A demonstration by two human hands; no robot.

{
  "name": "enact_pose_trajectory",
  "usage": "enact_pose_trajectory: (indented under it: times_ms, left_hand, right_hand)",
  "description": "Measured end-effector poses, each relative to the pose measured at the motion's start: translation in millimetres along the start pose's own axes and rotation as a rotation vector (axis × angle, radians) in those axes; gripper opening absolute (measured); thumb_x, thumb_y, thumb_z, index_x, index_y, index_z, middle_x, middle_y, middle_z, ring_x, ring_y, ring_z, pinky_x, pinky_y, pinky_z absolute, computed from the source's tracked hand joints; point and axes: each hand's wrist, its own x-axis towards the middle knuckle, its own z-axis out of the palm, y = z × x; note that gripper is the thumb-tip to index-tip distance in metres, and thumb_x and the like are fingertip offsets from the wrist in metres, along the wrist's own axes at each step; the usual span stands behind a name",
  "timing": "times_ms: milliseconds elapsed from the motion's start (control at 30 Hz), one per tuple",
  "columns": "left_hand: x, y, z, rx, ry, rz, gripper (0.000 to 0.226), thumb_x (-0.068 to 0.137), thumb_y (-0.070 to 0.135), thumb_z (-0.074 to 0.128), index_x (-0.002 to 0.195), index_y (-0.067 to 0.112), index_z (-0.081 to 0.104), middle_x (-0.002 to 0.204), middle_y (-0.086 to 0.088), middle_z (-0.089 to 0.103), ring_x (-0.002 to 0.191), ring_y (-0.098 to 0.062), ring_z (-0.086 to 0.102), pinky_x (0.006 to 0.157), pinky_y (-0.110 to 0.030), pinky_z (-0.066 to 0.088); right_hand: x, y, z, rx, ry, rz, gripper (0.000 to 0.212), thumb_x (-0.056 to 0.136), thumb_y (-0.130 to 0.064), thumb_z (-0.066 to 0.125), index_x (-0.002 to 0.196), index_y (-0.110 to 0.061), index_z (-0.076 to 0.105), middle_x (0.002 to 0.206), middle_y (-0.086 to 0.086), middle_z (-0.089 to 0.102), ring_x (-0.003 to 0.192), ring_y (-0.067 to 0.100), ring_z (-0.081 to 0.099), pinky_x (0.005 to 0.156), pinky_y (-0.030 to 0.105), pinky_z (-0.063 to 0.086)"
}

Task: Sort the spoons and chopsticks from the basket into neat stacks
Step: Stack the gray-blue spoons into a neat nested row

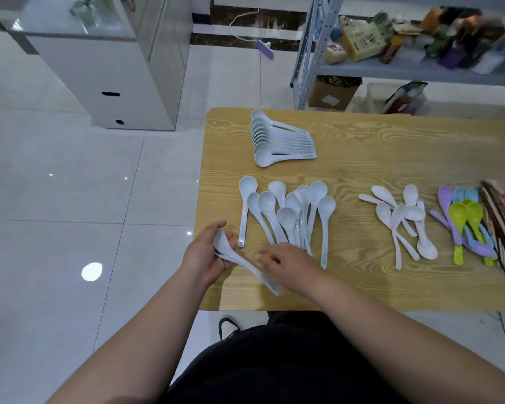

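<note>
Left hand grips pale spoons; right hand palm-down, blurred, grip unclear.

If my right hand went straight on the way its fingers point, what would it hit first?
Probably the pale spoons gripped in your left hand; your right hand is blurred, so depth is unsure.

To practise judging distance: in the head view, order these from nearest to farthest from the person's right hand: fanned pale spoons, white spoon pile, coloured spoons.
1. fanned pale spoons, just ahead of the right hand.
2. white spoon pile, farther to the right.
3. coloured spoons, at the far right.
</note>
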Motion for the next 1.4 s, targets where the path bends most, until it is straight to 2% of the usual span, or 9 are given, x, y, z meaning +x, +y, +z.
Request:
enact_pose_trajectory:
  times_ms: [133,300,400,667,867,967,1133,1267,1400]
  left_hand:
    - [8.1,-4.2,-7.8,-0.011,0.069,-0.039,0.016,0.097,0.028,0.061,0.108,0.022,0.072,0.121,-0.014,0.066,0.104,-0.025,0.069,0.073,-0.046,0.057]
    - [14.0,-8.9,-8.0,-0.020,0.118,-0.079,0.015,0.093,0.025,0.066,0.106,0.021,0.072,0.119,-0.013,0.067,0.097,-0.024,0.071,0.066,-0.044,0.058]
    - [16.5,-8.7,-5.0,-0.031,0.116,-0.081,0.018,0.092,0.023,0.067,0.109,0.018,0.071,0.120,-0.014,0.067,0.082,-0.023,0.077,0.067,-0.045,0.059]
    - [15.6,-1.9,-0.5,-0.002,0.078,-0.120,0.016,0.089,0.022,0.070,0.104,0.017,0.071,0.120,-0.013,0.066,0.094,-0.026,0.072,0.068,-0.047,0.058]
    - [7.1,6.5,6.4,-0.052,-0.038,-0.129,0.019,0.092,0.022,0.066,0.109,0.013,0.066,0.130,-0.013,0.064,0.105,-0.030,0.065,0.094,-0.057,0.051]
    - [0.2,11.3,11.6,-0.136,-0.111,-0.154,0.021,0.096,0.026,0.062,0.112,0.013,0.067,0.121,-0.019,0.065,0.115,-0.035,0.063,0.078,-0.056,0.058]
    - [-8.4,14.5,9.8,-0.068,-0.158,-0.087,0.029,0.098,0.042,0.060,0.106,0.016,0.068,0.105,-0.015,0.064,0.089,-0.030,0.067,0.073,-0.057,0.058]
    - [-18.3,13.8,8.3,0.007,-0.177,-0.040,0.009,0.093,0.012,0.066,0.101,0.013,0.064,0.100,-0.008,0.069,0.080,-0.026,0.070,0.085,-0.055,0.056]
    - [-26.2,17.5,13.7,0.037,-0.132,0.025,0.023,0.091,-0.004,0.051,0.104,0.013,0.062,0.106,-0.009,0.065,0.073,-0.024,0.070,0.068,-0.043,0.058]
  right_hand:
    - [33.2,16.1,-16.0,-0.240,0.166,0.213,0.038,0.102,-0.038,0.047,0.134,-0.018,0.051,0.122,0.004,0.056,0.109,0.024,0.057,0.079,0.036,0.048]
    - [64.8,12.5,-19.7,-0.447,0.066,0.254,0.031,0.097,-0.023,0.058,0.125,-0.014,0.046,0.120,0.007,0.054,0.088,0.023,0.052,0.056,0.032,0.036]
    - [73.5,8.8,-14.6,-0.475,0.043,0.265,0.043,0.091,-0.014,0.066,0.126,-0.014,0.042,0.116,0.008,0.058,0.086,0.025,0.060,0.056,0.034,0.044]
    - [51.1,16.4,-19.9,-0.014,0.232,0.261,0.037,0.095,-0.029,0.051,0.132,-0.025,0.050,0.112,-0.003,0.052,0.079,0.015,0.052,0.055,0.027,0.035]
    - [9.1,-5.5,-21.9,0.353,0.175,0.023,0.031,0.086,-0.034,0.061,0.111,-0.051,0.066,0.082,-0.008,0.057,0.074,0.007,0.058,0.066,0.026,0.049]
    - [-3.7,-14.4,-11.0,0.346,0.109,-0.017,0.029,0.084,-0.043,0.061,0.103,-0.065,0.063,0.089,-0.010,0.063,0.080,0.003,0.062,0.077,0.028,0.055]
    - [-13.2,-21.7,-4.4,0.395,0.022,-0.037,0.029,0.088,-0.044,0.060,0.112,-0.058,0.063,0.096,-0.013,0.060,0.078,0.006,0.072,0.070,0.031,0.062]
    - [-18.1,-27.6,-2.9,0.555,-0.094,0.065,0.025,0.084,-0.050,0.064,0.108,-0.052,0.057,0.100,-0.021,0.066,0.077,0.017,0.076,0.067,0.037,0.062]
    - [-26.1,-22.2,-6.6,0.868,-0.406,0.208,0.050,0.082,-0.044,0.077,0.122,-0.024,0.055,0.102,0.006,0.075,0.084,0.028,0.074,0.072,0.039,0.061]
